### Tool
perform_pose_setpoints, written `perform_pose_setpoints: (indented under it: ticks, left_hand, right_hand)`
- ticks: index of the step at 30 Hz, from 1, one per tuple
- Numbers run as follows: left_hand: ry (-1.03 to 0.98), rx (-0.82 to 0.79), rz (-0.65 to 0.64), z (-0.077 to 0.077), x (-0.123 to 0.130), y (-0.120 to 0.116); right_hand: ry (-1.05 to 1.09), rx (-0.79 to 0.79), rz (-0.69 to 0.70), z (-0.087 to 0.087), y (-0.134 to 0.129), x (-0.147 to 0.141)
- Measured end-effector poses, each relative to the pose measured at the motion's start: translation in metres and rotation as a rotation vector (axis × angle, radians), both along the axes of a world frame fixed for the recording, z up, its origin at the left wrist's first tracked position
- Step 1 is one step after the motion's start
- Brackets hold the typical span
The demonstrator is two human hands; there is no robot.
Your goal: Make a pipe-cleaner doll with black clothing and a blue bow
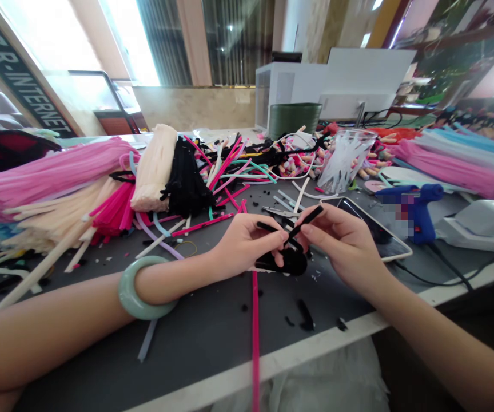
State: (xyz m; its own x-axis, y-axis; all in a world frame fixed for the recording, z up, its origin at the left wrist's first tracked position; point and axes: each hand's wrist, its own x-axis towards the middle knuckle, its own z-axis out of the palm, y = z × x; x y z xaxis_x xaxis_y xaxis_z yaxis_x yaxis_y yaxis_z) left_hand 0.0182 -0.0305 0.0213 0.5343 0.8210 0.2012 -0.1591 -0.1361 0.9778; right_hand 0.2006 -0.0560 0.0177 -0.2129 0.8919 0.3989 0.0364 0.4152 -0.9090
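Observation:
Between my two hands is a black pipe cleaner [311,218], bent and crossed over itself. My left hand [247,243], with a pale green bangle [133,289] on its wrist, pinches the crossing part. The thumb and fingers of my right hand [343,240] close on the other side of the same piece. Under the hands lies a looped black fuzzy shape [287,263]; whether it joins the held piece I cannot tell. A long hot-pink pipe cleaner [255,337] runs from beneath it over the table's front edge. Scissors [279,212] lie just behind my fingers, partly hidden.
Bundles of pink [50,171], cream [152,169] and black [189,183] pipe cleaners lie at left. A phone or tablet [395,249], a blue glue gun [422,209] with a cord and a cup of clear sticks [345,160] are at right. Black scraps [305,315] lie near the front edge.

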Motion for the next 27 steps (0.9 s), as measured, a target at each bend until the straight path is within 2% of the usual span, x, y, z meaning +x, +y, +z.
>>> perform_pose_setpoints:
  ticks: [8, 15, 27]
  left_hand:
    - [-0.008, -0.022, -0.013, -0.0019, -0.0015, 0.0008]
    - [-0.094, -0.007, -0.067, -0.0020, 0.0006, 0.0008]
    - [-0.062, 0.023, -0.035, -0.0044, 0.0002, 0.0037]
  right_hand:
    - [0.032, -0.018, 0.075, -0.0013, -0.0002, -0.0010]
    - [0.053, -0.029, 0.166, -0.0018, -0.0019, -0.0002]
    - [0.116, -0.039, 0.237, -0.0049, -0.0006, -0.0041]
